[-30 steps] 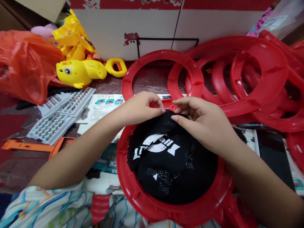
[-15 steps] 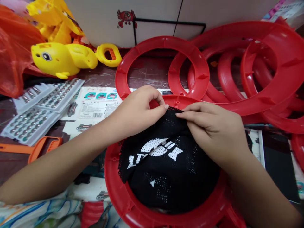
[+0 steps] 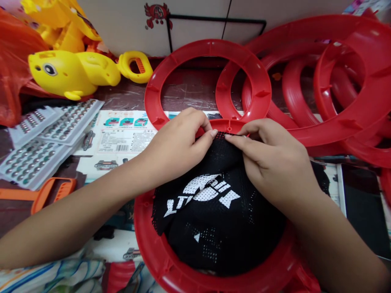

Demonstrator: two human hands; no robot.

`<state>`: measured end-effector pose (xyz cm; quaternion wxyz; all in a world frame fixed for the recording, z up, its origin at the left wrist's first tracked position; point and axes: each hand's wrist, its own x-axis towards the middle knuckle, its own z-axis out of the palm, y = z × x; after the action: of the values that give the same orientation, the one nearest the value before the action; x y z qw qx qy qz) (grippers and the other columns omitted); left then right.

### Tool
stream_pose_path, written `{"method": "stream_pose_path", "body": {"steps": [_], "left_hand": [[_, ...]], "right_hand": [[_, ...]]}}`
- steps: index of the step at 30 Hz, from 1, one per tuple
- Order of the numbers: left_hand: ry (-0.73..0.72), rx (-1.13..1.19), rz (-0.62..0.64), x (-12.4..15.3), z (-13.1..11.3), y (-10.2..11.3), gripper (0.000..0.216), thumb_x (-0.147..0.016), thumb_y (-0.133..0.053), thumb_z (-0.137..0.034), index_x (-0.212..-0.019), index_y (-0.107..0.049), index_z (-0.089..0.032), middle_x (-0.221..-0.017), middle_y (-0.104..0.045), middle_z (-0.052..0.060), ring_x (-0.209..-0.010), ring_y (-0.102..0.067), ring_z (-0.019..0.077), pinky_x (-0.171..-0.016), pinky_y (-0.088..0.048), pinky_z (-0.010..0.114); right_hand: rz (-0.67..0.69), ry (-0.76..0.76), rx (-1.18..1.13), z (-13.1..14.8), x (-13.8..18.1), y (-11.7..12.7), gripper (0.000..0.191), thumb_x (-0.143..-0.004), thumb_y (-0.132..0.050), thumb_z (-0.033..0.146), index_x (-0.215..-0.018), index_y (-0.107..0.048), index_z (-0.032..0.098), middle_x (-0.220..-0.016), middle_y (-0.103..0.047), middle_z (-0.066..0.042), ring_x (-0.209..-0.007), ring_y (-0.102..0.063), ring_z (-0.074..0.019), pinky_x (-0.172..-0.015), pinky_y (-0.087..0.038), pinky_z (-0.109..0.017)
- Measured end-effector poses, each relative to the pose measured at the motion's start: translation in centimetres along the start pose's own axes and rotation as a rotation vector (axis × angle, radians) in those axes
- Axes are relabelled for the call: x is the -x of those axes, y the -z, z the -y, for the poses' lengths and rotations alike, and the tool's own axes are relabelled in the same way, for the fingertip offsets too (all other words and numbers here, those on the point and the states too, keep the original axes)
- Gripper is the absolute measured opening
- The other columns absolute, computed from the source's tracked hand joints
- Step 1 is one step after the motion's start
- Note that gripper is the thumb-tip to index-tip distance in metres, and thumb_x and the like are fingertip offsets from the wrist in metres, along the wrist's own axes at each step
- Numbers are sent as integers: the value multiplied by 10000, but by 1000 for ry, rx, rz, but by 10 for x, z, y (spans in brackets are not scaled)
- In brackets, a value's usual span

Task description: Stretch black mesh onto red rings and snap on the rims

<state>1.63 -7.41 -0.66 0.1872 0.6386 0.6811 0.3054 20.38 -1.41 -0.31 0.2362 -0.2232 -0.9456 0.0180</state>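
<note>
A black mesh cloth (image 3: 210,228) with white printing lies across the opening of a red plastic ring (image 3: 152,252) in front of me. My left hand (image 3: 191,134) pinches the cloth's far edge between thumb and finger, close to the ring's rim. Just to its right, my right hand (image 3: 271,158) also pinches that edge, thumb and fingertips together. Some black cloth shows beyond the right wrist. The cloth's left edge overlaps the ring.
More red rings (image 3: 155,93) lie behind and to the right. At left are a yellow duck-like toy (image 3: 70,73), trays of small metal pieces (image 3: 30,162) and an orange handle (image 3: 51,193). A printed cardboard sheet (image 3: 122,138) lies underneath. A dark flat panel (image 3: 363,207) is at right.
Both hands keep their pinch on the cloth's far edge, with the right fingers shifting slightly. The camera view has moved a little; the ring and cloth look much the same.
</note>
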Motion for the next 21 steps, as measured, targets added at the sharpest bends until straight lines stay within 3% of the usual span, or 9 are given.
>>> {"method": "stream_pose_path", "body": {"steps": [7, 17, 21], "left_hand": [[-18, -49, -56, 0, 0, -5, 131, -887, -548, -162, -758, -535, -182, -838, -615, 22, -809, -568, 167, -717, -410, 299], [15, -78, -53, 0, -2, -5, 112, -883, -563, -193, -776, -588, -173, -837, -652, 35, -819, -595, 186, -742, -439, 314], [-7, -74, -21, 0, -1, -3, 89, -896, -544, -200, -868, -623, -172, -931, -685, 41, -901, -625, 199, -791, -468, 318]], "right_hand": [[-19, 21, -18, -3, -1, -5, 371, -964, -401, 110, -1067, -757, 85, -965, -646, -133, -867, -604, -185, -773, -499, -291], [143, -113, -36, 3, -6, -4, 419, -984, -334, 176, -935, -747, 127, -924, -613, -127, -814, -572, -198, -726, -484, -331], [64, -105, 3, 2, 0, 0, 335, -954, -418, 120, -1025, -745, 124, -965, -665, -124, -839, -618, -199, -731, -494, -311]]}}
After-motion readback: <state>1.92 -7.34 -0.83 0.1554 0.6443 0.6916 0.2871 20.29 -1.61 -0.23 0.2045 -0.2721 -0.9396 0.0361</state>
